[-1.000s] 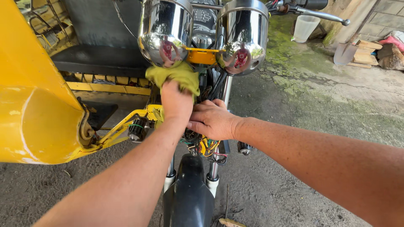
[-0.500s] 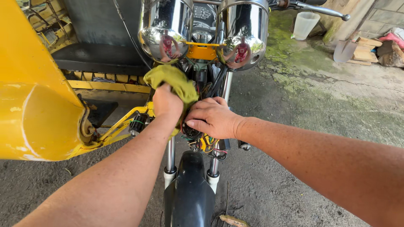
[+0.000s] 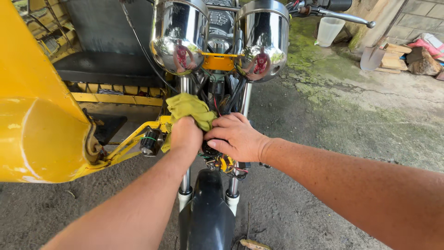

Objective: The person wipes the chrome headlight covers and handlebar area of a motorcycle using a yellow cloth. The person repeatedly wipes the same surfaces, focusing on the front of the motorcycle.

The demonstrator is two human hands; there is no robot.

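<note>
- Two bare hands work at the front of a motorcycle; one yellow-green rag is between them and the fork.
- The left hand is closed in a fist around the lower part of the rag, pressing it against the left fork tube just below the headlamps.
- The right hand lies just beside the left, fingers curled over the dark parts and wires between the fork tubes; its fingertips touch the rag's edge, but whether it grips anything I cannot tell.
- The rag is crumpled and soft, with folds bunching above the left fist and a corner hanging below it.
- Two chrome headlamps sit side by side above the hands, joined by one yellow bracket.
- One black front fender is below the hands.
- One yellow sidecar body stands on the left.
- One pale plastic cup stands on the mossy concrete beyond.
</note>
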